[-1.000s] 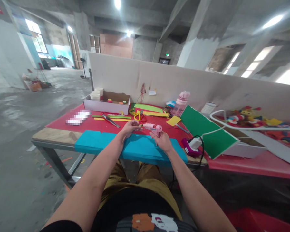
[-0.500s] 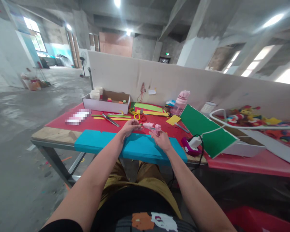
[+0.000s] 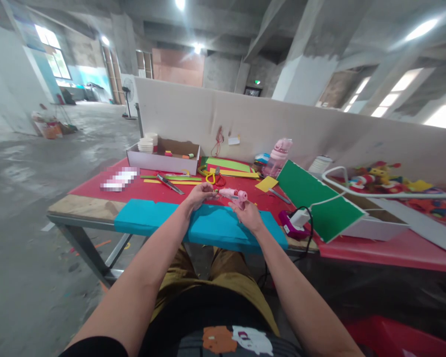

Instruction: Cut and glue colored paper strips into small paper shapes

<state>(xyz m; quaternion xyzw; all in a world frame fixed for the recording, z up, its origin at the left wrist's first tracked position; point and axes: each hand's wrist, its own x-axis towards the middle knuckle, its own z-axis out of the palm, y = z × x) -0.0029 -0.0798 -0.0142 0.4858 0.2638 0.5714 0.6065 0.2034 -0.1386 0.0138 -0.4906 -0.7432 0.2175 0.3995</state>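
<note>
A pink hot glue gun (image 3: pixel 233 195) is gripped by its handle in my right hand (image 3: pixel 250 215), its nozzle pointing left. My left hand (image 3: pixel 201 195) is closed in a pinch just left of the nozzle, on a small piece that is too small to make out; a bit of yellow-green shows at the fingertips. Both hands are above the near edge of the table, over a blue sheet (image 3: pixel 148 215). Just beyond my left hand lie a utility knife (image 3: pixel 170 185) and yellow-handled scissors (image 3: pixel 208 175).
An open white box (image 3: pixel 163 161) with paper cups stands at the back left. Yellow and green strips (image 3: pixel 173 182) lie before it. To the right are a pink bottle (image 3: pixel 280 154), a leaning green board (image 3: pixel 315 203), and a purple power strip (image 3: pixel 292 227) with a plug and cables.
Almost nothing differs. Both hands and the glue gun keep the same place, with the nozzle still beside my left fingertips.
</note>
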